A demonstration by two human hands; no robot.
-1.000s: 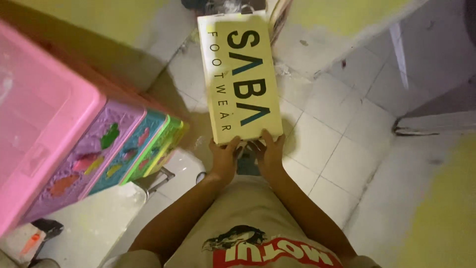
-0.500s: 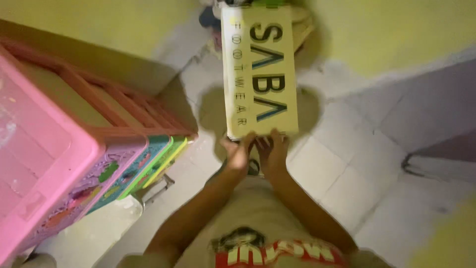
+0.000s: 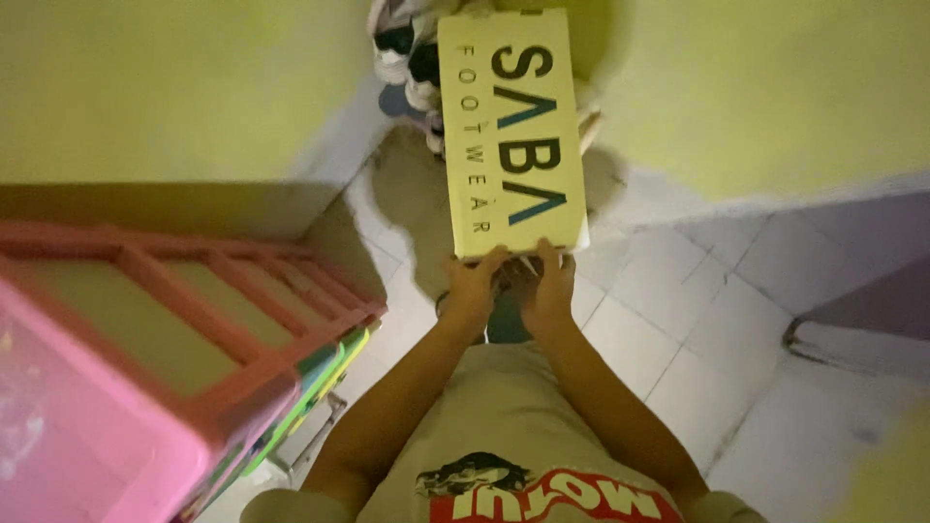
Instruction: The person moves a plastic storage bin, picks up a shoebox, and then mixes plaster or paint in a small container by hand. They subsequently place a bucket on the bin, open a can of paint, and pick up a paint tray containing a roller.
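Observation:
I hold a long pale-yellow cardboard shoe box [image 3: 511,136] out in front of me, lid up, with dark printed lettering on it. My left hand [image 3: 472,290] grips its near end on the left side. My right hand [image 3: 549,288] grips the same end on the right. Both sets of fingers curl over the box's near edge. Beyond the box's far end, a pile of shoes [image 3: 407,58] lies on the floor against the wall.
A pink plastic drawer unit [image 3: 145,368] with coloured drawer fronts stands close on my left. Yellow walls [image 3: 174,87] meet in a corner ahead. The floor is white tile [image 3: 678,320]. A dark-edged step or threshold [image 3: 852,339] runs at the right.
The view has tilted up and turned toward the corner. The box has come nearer the shoe pile, still held at its near end by both hands. The drawer unit now sits lower left.

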